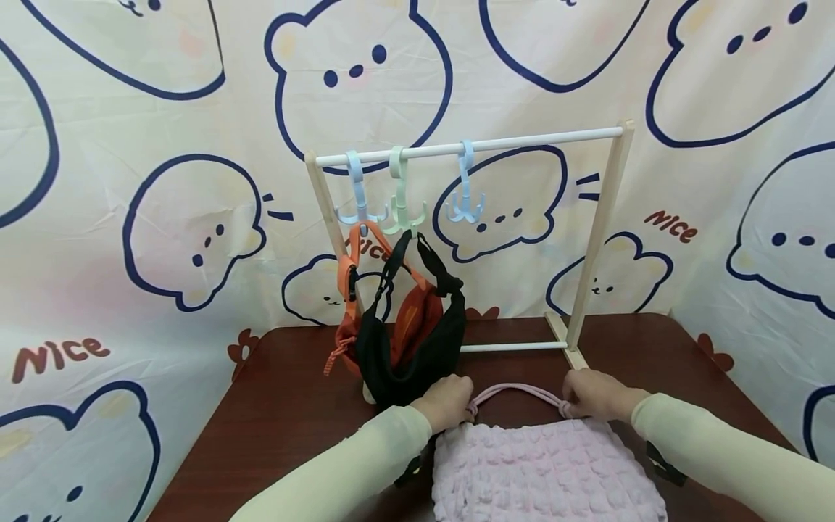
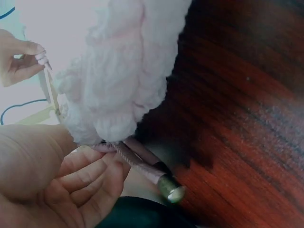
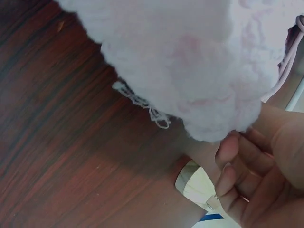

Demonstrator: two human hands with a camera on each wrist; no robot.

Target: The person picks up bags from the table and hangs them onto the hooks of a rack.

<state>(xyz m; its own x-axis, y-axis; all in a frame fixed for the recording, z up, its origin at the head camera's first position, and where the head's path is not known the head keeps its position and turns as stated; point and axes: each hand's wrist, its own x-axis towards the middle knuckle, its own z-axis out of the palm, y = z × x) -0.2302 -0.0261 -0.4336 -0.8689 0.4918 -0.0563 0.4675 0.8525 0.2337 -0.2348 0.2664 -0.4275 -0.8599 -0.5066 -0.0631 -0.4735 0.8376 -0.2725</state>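
A pale pink, puffy knitted handbag (image 1: 544, 471) is held up by its two top corners, low in the head view. My left hand (image 1: 446, 402) grips its left corner where the pink cord handle (image 1: 515, 387) joins. The right corner, beside the handle's knot, is pinched in my right hand (image 1: 600, 394). Below the bag's edge, the left wrist view shows a cord end with a metal tip (image 2: 172, 189) close to my left fingers (image 2: 90, 180). Loose yarn (image 3: 142, 102) dangles from the bag near my right fingers (image 3: 228, 156).
Beyond the hands, a rack with a white rail (image 1: 522, 140) stands on the dark brown table (image 1: 261, 420). Blue hooks (image 1: 466, 181) and a green hook (image 1: 400, 188) hang from it. An orange bag (image 1: 349, 290) and a black bag (image 1: 417, 370) hang at the left.
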